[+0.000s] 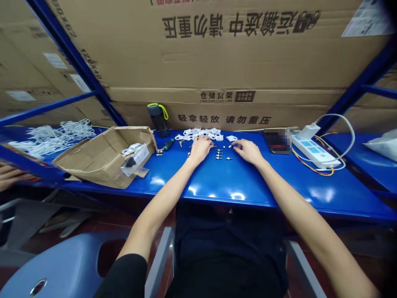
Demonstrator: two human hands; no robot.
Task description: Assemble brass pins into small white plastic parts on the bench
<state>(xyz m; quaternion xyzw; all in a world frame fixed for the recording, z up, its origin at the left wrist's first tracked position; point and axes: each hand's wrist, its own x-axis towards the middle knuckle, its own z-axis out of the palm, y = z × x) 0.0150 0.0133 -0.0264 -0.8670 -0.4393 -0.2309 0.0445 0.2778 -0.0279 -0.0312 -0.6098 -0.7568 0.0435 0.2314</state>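
My left hand (201, 150) rests palm down at the middle of the blue table, fingers bent and somewhat apart, at the front of a pile of white plastic parts (198, 133). Beside its thumb lies a small brass-coloured piece, partly hidden. My right hand (249, 151) is palm down, thumb and forefinger apart, near tiny white pieces (230, 146) and a single white plastic part (231, 138). Between the hands, several small metal pins with white collars (219, 154) lie in a column, and one more pin (229, 158) sits to their right.
An open cardboard box (89, 155) with bagged parts stands left, near a green-handled screwdriver (169, 144) and a dark bottle (159, 120). White cords (58, 134) are heaped farther left. To the right are a phone (277, 141) and a power strip (313, 151). Another person's hand (12, 176) shows far left.
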